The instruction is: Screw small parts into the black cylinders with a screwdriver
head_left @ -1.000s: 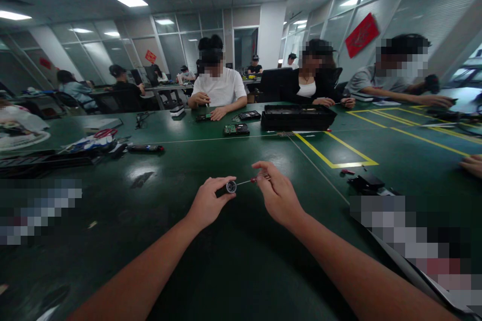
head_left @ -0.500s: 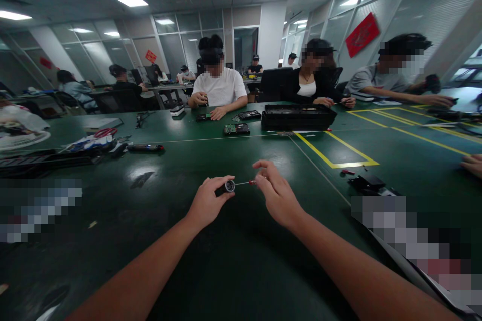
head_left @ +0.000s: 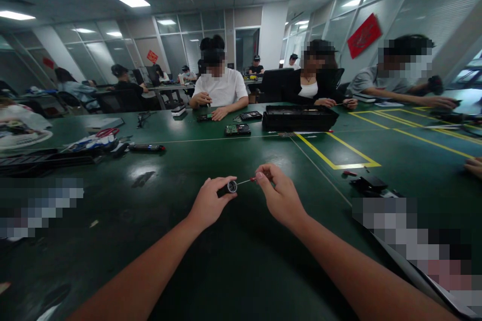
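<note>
Between the thumb and fingers of my left hand (head_left: 211,201) is a small black cylindrical part (head_left: 232,186) with a silvery ring at its open end, facing right and toward me. My right hand (head_left: 280,190) is closed around the red handle of a thin screwdriver (head_left: 253,179). The metal shaft points left, and its tip reaches the ringed end of the cylinder; whether it sits inside or only touches the rim, I cannot tell. Both hands are above the green table (head_left: 211,281). My right palm and fingers hide most of the handle.
Ahead stand a long black housing (head_left: 300,118) and a green circuit board unit (head_left: 238,130). A dark pen-like tool (head_left: 146,148) and red-handled scissors (head_left: 107,132) lie left. Black parts (head_left: 371,184) lie right. Several people work around the table.
My right fingers have curled in around the screwdriver handle, and the hand has shifted slightly right. The shaft tilts a little more upward toward the handle. My left hand stays nearly still.
</note>
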Motion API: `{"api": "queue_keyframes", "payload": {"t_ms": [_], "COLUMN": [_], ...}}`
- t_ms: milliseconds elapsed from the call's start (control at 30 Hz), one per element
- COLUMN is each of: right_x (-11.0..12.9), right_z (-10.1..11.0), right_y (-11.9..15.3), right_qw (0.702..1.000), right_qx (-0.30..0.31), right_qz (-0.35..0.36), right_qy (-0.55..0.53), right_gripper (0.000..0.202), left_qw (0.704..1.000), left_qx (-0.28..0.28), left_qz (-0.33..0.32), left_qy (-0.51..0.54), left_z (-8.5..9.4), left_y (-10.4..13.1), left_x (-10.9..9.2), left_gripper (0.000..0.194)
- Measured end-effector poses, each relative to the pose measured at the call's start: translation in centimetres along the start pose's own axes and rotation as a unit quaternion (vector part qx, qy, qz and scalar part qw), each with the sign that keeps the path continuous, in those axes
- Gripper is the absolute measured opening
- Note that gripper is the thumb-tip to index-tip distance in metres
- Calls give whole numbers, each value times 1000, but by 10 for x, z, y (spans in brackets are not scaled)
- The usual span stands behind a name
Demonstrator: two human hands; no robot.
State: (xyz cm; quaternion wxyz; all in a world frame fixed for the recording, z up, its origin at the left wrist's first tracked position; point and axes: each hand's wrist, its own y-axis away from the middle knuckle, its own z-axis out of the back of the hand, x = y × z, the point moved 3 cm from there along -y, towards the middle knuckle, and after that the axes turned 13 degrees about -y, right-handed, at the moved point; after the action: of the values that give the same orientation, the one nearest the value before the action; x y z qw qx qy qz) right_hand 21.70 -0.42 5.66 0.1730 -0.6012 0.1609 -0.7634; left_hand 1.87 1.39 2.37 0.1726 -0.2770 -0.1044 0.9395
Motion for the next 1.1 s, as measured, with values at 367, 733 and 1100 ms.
{"api": "queue_keyframes", "payload": {"t_ms": [367,733,1100], "right_x": [-6,-45,-19], "right_z": [2,6,2], "right_y": [0,-9,-4], "right_qw": [997,921,983], "right_qx": [-46,-242,-144], "right_qz": [-21,-181,-59], "right_qy": [-58,-247,-94], "right_gripper": [19,26,27], "left_qw": [1000,999,999], "left_qx": [-1,-17,11], "left_qz": [2,-19,-14], "left_qy": [-7,-42,-32], "left_z": [-1,-4,-7], "left_y": [2,-4,-1], "left_x": [-2,-4,-6], "left_gripper": [39,41,44]}}
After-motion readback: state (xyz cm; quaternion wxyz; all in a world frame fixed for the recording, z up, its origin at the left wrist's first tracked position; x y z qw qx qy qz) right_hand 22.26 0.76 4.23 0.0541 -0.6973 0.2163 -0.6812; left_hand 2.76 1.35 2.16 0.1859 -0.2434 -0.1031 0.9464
